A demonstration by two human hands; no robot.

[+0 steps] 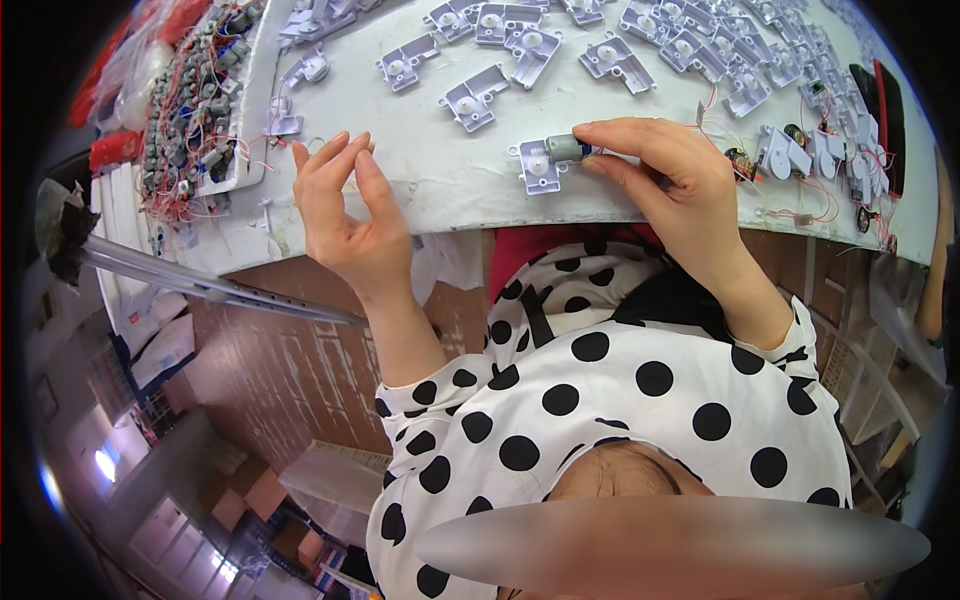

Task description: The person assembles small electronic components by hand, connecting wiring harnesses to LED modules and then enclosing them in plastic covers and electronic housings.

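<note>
My right hand (675,175) pinches the end of a small grey electric motor (566,149) between thumb and fingers. The motor lies against a white plastic gear housing (541,172) near the table's front edge; whether it is fully seated I cannot tell. Thin wires show by my fingertips. My left hand (345,205) hovers over the front edge on the left, fingers apart, holding nothing. Close to it are a small white pin-like part (265,213) on the table and a white plastic part (284,118).
Several white housings with gears (476,98) lie across the far side of the table (370,130). A white tray (255,130) on the left holds a heap of wired motors (190,130). Wired assemblies (785,152) sit at right. A metal bar (220,285) stands at the left.
</note>
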